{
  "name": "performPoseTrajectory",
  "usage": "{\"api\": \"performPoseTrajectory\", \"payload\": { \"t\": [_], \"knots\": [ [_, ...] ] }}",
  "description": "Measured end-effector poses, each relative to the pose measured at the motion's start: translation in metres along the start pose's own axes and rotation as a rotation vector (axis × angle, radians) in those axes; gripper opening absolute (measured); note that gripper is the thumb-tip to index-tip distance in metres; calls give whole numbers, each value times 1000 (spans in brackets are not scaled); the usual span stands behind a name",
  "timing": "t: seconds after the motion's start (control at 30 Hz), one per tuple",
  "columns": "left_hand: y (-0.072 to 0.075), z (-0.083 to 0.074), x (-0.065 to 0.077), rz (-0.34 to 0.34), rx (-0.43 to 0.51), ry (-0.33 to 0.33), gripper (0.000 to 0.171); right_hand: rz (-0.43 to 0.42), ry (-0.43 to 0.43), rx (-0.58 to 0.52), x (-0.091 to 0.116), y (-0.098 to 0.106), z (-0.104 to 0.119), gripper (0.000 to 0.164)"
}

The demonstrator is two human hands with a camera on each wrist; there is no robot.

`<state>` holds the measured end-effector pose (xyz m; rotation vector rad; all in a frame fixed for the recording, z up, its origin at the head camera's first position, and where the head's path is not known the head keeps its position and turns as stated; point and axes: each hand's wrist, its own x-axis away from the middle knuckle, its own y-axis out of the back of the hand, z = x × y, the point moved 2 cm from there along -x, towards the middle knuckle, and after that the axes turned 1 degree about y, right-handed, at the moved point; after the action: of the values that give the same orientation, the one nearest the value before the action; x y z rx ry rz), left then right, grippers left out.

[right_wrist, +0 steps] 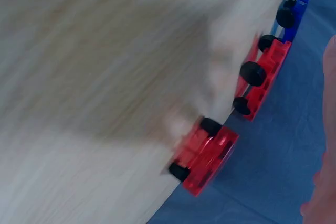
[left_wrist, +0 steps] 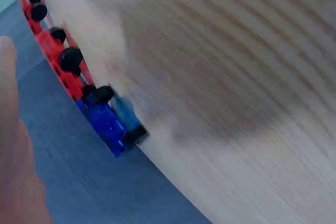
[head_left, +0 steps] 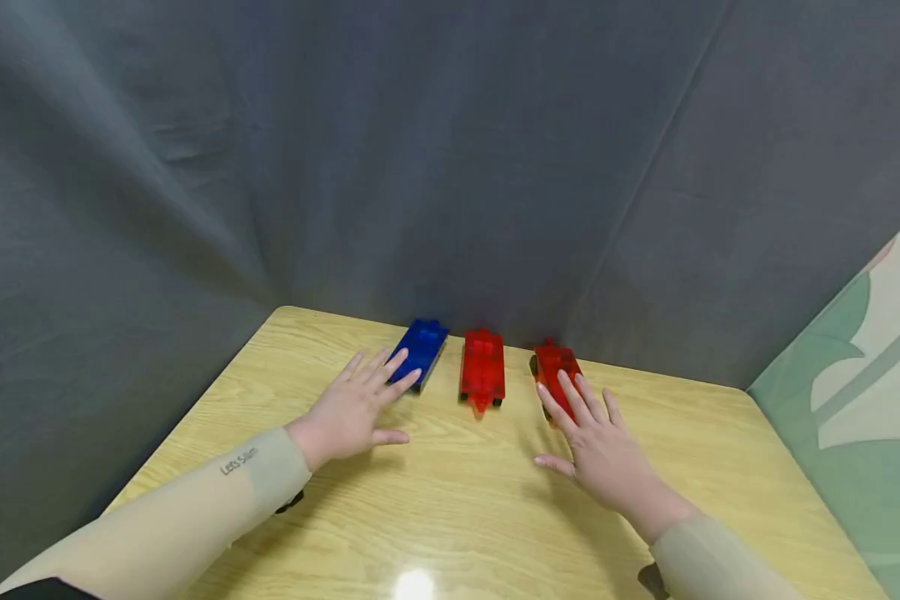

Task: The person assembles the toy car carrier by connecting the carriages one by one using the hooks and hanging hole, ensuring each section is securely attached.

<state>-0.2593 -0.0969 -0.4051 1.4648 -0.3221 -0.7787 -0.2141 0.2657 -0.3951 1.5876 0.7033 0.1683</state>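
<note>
Three flat toy cars with black wheels stand in a row near the table's far edge. The blue toy car (head_left: 424,343) is on the left, a red toy car (head_left: 483,365) in the middle, and another red toy car (head_left: 555,363) on the right. My left hand (head_left: 348,412), palm down with fingers spread, overlaps the blue car's near left side in the head view. My right hand (head_left: 600,446) is spread likewise, its fingertips over the right red car. Neither hand holds anything. Both wrist views show the cars (left_wrist: 107,121) from the side, beyond a hand's edge.
The light wood table (head_left: 450,492) carries the cars, and shadows of both hands fall on it. A dark grey-blue curtain (head_left: 450,167) hangs right behind the far edge. On the right stands a green and white patterned panel (head_left: 855,417).
</note>
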Motion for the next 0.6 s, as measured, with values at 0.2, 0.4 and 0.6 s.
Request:
{"api": "performPoseTrajectory", "payload": {
  "t": [0.2, 0.4, 0.6],
  "knots": [
    [-4, 10, -9, 6, 78, 75, 92, 27, -72, -102, -15, -7, 1, 100],
    [-6, 23, -25, 62, 188, 201, 93, 68, -160, -257, -31, -18, 2, 92],
    [-10, 31, -46, 158, 320, 327, 93, 106, -203, -384, -57, -27, 7, 84]
  ]
}}
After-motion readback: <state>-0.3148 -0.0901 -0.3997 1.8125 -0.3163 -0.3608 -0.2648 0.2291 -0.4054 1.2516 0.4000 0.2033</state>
